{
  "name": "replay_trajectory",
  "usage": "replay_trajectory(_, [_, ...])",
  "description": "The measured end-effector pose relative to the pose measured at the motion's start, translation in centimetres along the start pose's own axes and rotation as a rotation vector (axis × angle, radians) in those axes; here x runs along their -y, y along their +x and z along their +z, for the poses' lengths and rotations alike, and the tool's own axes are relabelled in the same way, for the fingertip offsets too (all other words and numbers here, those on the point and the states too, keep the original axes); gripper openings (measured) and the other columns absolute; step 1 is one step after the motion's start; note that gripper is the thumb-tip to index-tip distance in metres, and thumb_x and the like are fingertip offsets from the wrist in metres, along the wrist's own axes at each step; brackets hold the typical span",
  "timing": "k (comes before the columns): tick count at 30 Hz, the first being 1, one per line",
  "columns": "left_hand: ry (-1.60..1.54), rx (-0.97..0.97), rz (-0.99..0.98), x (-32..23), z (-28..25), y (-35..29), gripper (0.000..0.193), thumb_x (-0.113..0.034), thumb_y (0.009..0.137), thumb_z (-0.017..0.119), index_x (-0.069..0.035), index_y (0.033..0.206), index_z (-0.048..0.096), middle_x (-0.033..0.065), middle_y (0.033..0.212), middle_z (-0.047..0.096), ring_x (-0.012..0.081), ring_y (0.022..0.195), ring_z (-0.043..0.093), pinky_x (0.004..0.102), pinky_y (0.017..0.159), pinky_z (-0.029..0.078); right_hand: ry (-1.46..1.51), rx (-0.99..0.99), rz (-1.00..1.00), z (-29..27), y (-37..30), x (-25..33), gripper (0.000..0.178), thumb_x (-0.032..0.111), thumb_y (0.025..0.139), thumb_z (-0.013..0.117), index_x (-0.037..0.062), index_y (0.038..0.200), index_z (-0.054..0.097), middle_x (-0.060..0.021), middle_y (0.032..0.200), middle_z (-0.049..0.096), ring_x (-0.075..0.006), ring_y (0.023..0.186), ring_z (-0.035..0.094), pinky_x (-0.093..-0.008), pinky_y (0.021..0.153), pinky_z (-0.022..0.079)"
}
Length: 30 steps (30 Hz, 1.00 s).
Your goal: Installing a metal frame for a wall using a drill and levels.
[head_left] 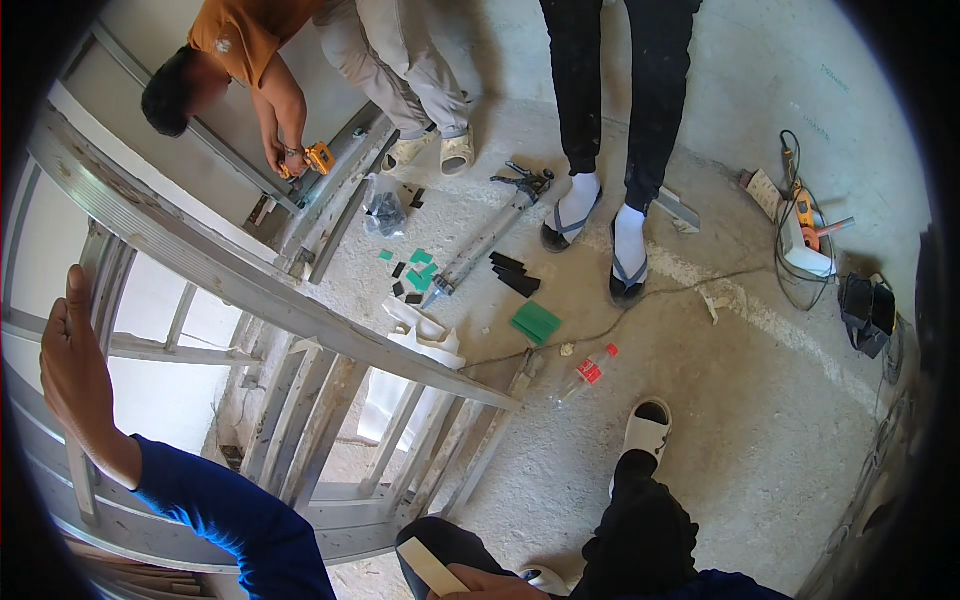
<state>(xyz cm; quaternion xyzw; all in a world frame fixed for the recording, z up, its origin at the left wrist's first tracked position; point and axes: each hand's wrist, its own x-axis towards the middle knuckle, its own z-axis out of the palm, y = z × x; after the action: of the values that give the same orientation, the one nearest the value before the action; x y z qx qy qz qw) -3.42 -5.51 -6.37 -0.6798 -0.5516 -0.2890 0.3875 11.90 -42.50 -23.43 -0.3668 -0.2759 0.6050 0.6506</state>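
At the left, my left hand point(75, 375) is closed against an upright bar of a large grey metal frame point(320, 325), its thumb pointing up along the bar. Most of its fingers are hidden behind the hand. The frame has a curved long rail and several crossbars. Low in the view, my right hand point(492, 583) is partly cut off by the lower edge. It holds a flat, pale tan strip point(430, 567) in front of my dark-trousered knee; what the strip is made of I cannot tell.
A person in an orange shirt point(255, 40) bends over a yellow power drill point(318, 158); another person's dark-trousered legs point(640, 100) stand nearby. On the floor are a caulking gun point(490, 235), green pads point(536, 322), black strips point(516, 276), a plastic bottle point(585, 376) and a corded yellow tool point(805, 215).
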Motion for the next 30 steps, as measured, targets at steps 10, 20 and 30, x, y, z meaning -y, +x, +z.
replay_trajectory(10, [-0.027,0.009,-0.006,-0.7,-0.5,-0.3,0.088,-0.083,0.084,0.036,-0.011,0.122,0.069,0.0150,0.113,0.071,0.0345,0.107,0.068,0.0543,0.091,0.053,0.029,-0.003,-0.016,-0.1,0.0,-0.3,0.019,0.012,0.087,0.075,0.0056,0.105,0.073,0.0002,0.081,0.044,-0.0085,0.065,0.039,-0.0285,0.056,0.029])
replay_trajectory(20, [-0.046,0.022,0.000,-0.2,0.0,0.0,0.089,-0.084,0.083,0.036,-0.011,0.124,0.067,0.0151,0.114,0.071,0.0348,0.108,0.067,0.0547,0.092,0.053,0.046,0.008,-0.009,-0.1,-0.1,-0.1,0.018,0.012,0.088,0.074,0.0047,0.105,0.072,-0.0016,0.087,0.050,-0.0067,0.063,0.041,-0.0262,0.055,0.031])
replay_trajectory(30, [-0.028,0.019,-0.006,-0.4,-0.1,0.0,0.090,-0.085,0.083,0.035,-0.012,0.125,0.067,0.0158,0.115,0.070,0.0358,0.110,0.066,0.0551,0.094,0.052,0.017,0.014,-0.058,-0.1,-0.1,-0.4,0.020,0.014,0.088,0.074,0.0039,0.105,0.072,-0.0016,0.085,0.049,-0.0077,0.063,0.040,-0.0272,0.056,0.031])
